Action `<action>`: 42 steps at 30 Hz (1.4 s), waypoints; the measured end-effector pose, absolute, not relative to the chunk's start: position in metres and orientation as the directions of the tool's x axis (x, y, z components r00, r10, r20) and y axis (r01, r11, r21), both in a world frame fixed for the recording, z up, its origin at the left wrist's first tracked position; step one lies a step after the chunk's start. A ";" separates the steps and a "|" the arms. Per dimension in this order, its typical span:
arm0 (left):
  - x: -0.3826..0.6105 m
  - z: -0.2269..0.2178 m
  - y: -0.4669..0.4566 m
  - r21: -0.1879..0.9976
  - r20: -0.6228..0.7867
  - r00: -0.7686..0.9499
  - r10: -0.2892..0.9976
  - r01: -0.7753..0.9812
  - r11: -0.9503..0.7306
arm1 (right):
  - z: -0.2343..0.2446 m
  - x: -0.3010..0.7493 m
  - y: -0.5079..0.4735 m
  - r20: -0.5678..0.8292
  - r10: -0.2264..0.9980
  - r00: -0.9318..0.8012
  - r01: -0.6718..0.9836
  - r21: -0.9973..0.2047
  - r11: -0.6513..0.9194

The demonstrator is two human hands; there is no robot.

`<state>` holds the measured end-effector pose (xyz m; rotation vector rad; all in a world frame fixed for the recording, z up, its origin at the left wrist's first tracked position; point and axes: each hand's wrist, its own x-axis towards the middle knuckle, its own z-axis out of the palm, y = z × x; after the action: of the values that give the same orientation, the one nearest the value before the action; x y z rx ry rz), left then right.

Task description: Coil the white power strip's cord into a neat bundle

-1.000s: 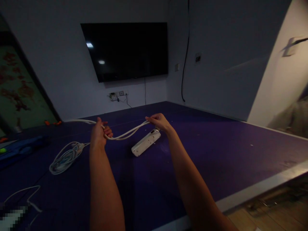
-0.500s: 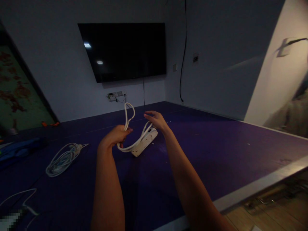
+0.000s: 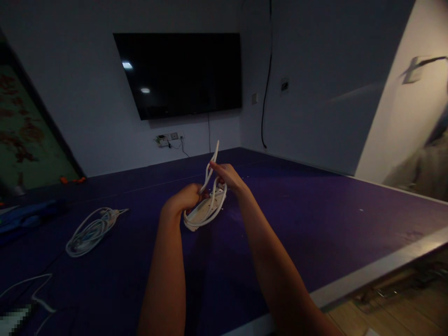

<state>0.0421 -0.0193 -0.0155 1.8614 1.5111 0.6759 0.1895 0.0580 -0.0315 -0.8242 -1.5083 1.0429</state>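
Note:
A white power strip lies on the dark purple table in front of me. Its white cable is gathered in loops over the strip. My left hand grips those loops just left of the strip. My right hand pinches the cable's upper loop, which sticks up above both hands. The two hands are almost touching.
A second coiled white cable lies on the table to the left. More thin white cord sits at the near left corner. A blue object rests at the far left. A dark screen hangs on the wall. The table edge runs at right.
A second ago the cable was stretched between my spread hands. My left hand swung right toward the strip, folding the cable into loops, and both hands now meet over the strip.

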 end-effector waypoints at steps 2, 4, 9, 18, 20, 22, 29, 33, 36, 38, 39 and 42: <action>0.044 -0.015 -0.019 0.715 -0.039 0.212 0.976 0.688 -0.121 | -0.031 0.187 0.058 0.318 0.941 -0.118 -0.024 -0.948 0.317; 0.044 -0.014 -0.019 0.684 -0.067 0.230 0.971 0.719 -0.124 | -0.032 0.186 0.059 0.252 0.964 -0.079 -0.044 -0.967 0.250; 0.042 -0.015 -0.017 0.668 -0.052 0.285 0.957 0.722 -0.178 | -0.036 0.187 0.063 0.154 0.983 -0.100 -0.161 -0.977 0.137; 0.032 -0.023 -0.009 0.797 -0.016 0.362 0.932 0.567 -0.207 | -0.032 0.189 0.066 0.253 0.966 -0.056 -0.377 -0.901 0.214; 0.023 -0.023 -0.007 0.785 0.009 0.342 0.940 0.579 -0.219 | -0.033 0.192 0.069 0.288 0.957 -0.025 -0.395 -0.883 0.255; 0.015 -0.023 -0.005 0.773 0.032 0.320 0.947 0.593 -0.227 | -0.035 0.195 0.071 0.313 0.950 -0.006 -0.401 -0.871 0.285; 0.018 -0.026 0.009 0.747 0.386 0.145 0.911 0.531 -0.401 | -0.033 0.186 0.063 0.345 0.932 -0.106 -0.283 -0.910 0.305; 0.035 -0.028 0.019 0.752 0.547 0.030 0.837 0.422 -0.507 | -0.031 0.172 0.057 0.361 0.891 -0.275 -0.153 -0.931 0.330; 0.040 -0.029 0.024 0.758 0.577 0.024 0.816 0.356 -0.546 | -0.030 0.165 0.054 0.413 0.816 -0.404 -0.065 -0.903 0.424; 0.041 -0.029 0.026 0.761 0.587 0.001 0.809 0.340 -0.553 | -0.029 0.163 0.051 0.460 0.766 -0.450 -0.047 -0.868 0.494; 0.041 -0.030 0.026 0.763 0.595 -0.023 0.803 0.330 -0.555 | -0.028 0.162 0.050 0.478 0.747 -0.462 -0.047 -0.855 0.517; 0.042 -0.029 0.026 0.789 0.597 -0.088 0.797 0.241 -0.565 | -0.026 0.160 0.047 0.512 0.720 -0.468 -0.051 -0.829 0.557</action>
<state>0.0424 0.0259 -0.0289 1.7535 1.1241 1.6942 0.1605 0.0474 -0.0259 -0.5474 -1.8415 1.0188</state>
